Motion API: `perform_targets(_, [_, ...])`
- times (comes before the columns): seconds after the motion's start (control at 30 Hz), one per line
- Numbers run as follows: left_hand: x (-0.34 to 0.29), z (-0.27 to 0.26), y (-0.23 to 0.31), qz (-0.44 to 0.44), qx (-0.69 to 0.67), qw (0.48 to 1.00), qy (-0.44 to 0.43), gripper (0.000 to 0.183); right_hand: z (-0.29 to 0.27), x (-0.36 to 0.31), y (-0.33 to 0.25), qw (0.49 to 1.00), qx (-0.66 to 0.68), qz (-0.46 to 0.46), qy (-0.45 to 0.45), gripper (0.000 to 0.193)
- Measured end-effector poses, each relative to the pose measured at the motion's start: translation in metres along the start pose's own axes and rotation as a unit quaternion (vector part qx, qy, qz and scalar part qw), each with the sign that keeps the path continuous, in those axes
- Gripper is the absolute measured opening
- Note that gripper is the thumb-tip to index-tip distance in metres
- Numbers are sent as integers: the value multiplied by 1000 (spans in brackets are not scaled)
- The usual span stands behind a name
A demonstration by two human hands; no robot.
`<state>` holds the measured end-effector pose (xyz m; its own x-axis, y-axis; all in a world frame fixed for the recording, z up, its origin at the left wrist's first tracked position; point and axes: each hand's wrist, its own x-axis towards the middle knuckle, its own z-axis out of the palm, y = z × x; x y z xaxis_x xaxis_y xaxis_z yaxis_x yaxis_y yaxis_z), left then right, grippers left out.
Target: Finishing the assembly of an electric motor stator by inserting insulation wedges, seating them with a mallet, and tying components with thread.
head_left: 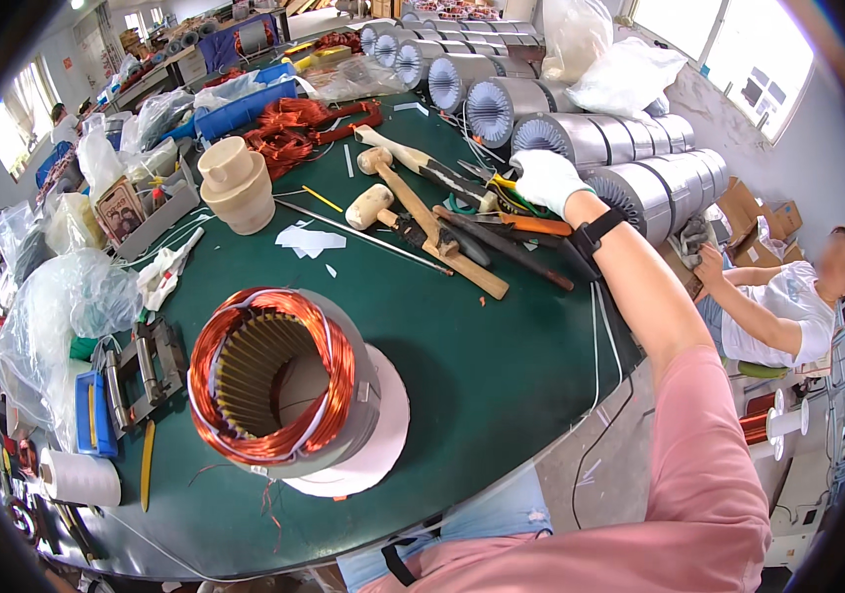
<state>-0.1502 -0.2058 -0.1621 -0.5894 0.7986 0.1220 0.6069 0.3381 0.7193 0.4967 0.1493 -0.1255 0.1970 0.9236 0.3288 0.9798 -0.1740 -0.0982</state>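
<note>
Pink sleeve (707, 450) up close, white-gloved right hand (546, 181) out at the tools

From the sleeve, one bare forearm with a black wrist strap (596, 233) reaches across the green table (502, 336) to its far right side. The glove's fingers look bent and close together over a yellow handle (505, 182), but I cannot tell how far open they are, or whether they grip that handle or merely hover at it. The left hand is out of view, so the state of its fingers cannot be told.

Just beside the glove lies one orange handle (535, 224). To its left are two mallets, one with a tan wooden head (375, 160) and one with a paler head (370, 206). Near them are one thin metal rod (363, 236), one slim yellow stick (323, 201) and one cream stepped pot (236, 186), with several white paper scraps (310, 239).

One stator (368, 393) stands at the near side of the table, well apart from the hand, on one round white disc (393, 420). Its body is a smooth gray cylinder, topped by a thick ring of shiny orange copper wire (338, 368) bound with pale lacing. Yellowish strips (245, 387) line the hollow inside, and fine loose wire ends (270, 504) trail below the rim
</note>
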Motion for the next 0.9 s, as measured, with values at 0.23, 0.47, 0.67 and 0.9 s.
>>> perform_targets(0.23, [6, 13, -7, 2, 6, 1000, 10, 29, -2, 2, -15, 943, 296, -71, -131, 36])
perform_targets(0.47, [-3, 12, -25, 7, -33, 999, -11, 28, 14, 3, 13, 980, -52, -85, -174, 35])
perform_targets(0.67, [-16, 17, -37, -40, -111, 993, -29, 25, 14, -3, 4, 968, -92, -69, -221, 45])
perform_targets(0.9, [-18, 14, -54, -35, -109, 992, -59, 27, -6, -3, -26, 949, -250, -123, -148, 40])
